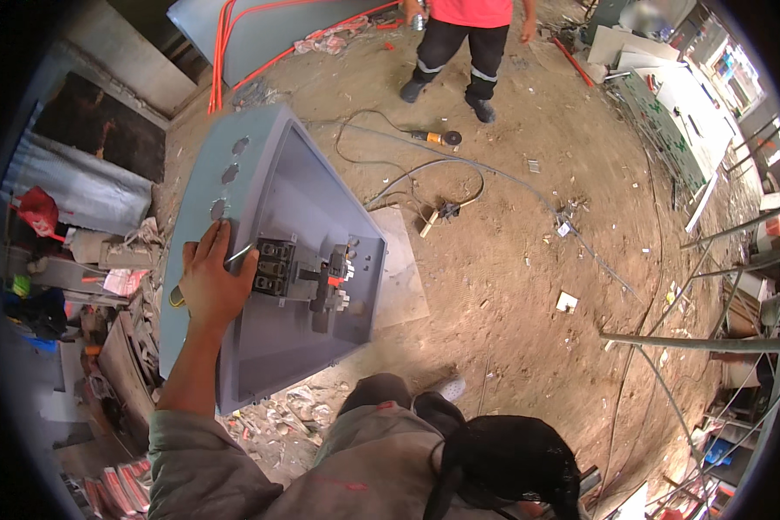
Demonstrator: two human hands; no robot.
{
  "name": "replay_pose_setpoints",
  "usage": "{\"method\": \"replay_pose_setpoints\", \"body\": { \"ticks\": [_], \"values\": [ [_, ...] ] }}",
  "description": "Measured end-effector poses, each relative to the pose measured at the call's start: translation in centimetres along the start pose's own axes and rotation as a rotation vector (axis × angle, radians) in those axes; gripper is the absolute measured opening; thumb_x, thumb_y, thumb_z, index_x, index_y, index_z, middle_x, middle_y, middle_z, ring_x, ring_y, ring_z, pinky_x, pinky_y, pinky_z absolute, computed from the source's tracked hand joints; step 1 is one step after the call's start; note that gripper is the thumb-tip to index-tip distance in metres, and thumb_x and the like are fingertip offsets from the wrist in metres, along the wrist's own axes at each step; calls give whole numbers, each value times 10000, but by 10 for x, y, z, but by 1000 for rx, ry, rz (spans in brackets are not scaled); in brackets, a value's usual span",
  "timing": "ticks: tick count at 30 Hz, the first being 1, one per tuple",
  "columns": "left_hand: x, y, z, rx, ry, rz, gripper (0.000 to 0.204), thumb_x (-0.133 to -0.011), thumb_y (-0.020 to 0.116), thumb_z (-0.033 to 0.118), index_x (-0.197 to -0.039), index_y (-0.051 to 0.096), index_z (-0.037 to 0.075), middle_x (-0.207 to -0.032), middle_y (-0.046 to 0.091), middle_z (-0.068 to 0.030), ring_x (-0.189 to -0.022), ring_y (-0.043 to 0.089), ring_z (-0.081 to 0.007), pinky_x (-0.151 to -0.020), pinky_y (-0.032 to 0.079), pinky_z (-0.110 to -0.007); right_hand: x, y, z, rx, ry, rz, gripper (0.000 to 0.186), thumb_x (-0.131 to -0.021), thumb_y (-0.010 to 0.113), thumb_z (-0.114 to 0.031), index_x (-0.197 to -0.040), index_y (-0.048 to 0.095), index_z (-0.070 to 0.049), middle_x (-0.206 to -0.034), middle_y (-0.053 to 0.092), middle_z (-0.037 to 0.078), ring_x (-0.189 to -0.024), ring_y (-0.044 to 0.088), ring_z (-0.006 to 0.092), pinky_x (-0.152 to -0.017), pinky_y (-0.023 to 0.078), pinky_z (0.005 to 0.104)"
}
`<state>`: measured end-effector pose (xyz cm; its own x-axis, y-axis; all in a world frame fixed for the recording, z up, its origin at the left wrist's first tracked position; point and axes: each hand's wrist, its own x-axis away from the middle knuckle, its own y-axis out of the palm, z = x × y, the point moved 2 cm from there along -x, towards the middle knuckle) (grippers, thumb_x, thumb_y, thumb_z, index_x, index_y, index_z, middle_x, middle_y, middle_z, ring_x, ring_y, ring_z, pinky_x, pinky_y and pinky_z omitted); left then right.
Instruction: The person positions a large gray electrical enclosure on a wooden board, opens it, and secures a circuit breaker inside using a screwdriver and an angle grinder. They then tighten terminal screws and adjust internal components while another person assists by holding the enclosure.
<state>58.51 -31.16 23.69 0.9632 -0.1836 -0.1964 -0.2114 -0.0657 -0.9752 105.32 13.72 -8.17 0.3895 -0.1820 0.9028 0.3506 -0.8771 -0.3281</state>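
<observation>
My left hand (pixel 210 282) rests on the near side wall of a grey metal enclosure (pixel 269 373), fingers lying over its edge. It also holds a screwdriver: a thin metal shaft (pixel 240 253) shows by the thumb, and a yellow-and-black handle (pixel 177 297) peeks out at the other side. Three round holes (pixel 230 173) run along the enclosure's outer wall. Inside sit a black three-pole circuit breaker (pixel 274 267) and, beside it, a smaller device with red and white parts (pixel 334 277). My right hand is out of view.
An angle grinder (pixel 438 137) lies on the dirt floor among loose cables (pixel 485 165). Beyond it stands a person (pixel 472 43) in a red top. Metal bars (pixel 693 342) cross at the right. A black bag-like thing (pixel 511 464) is close to my body.
</observation>
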Motion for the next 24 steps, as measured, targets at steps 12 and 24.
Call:
{"method": "replay_pose_setpoints", "body": {
  "ticks": [12, 24],
  "values": [
    [-9, 13, 28, -30, -50, 19, 537, -832, 790, 345, -1272, 692, 52, -1316, 666, -112, -1014, 623, -340, -831, 556, -424, -94, -131, -48, 428, -113, -193, 430, -951, 581, -438, -1165, 714, -90, -1138, 719, 167, -1092, 666, 351, -920, 533, 451],
    [-46, 5, 32, -20, -194, -82, 527, -798, 811, 308, -1247, 704, 53, -1329, 659, -95, -997, 627, -320, -836, 551, -424, -198, -257, -175, 534, -289, -282, 529, -905, 603, -520, -1200, 698, -92, -1203, 688, 224, -1142, 650, 400, -944, 532, 479]
  ]
}}
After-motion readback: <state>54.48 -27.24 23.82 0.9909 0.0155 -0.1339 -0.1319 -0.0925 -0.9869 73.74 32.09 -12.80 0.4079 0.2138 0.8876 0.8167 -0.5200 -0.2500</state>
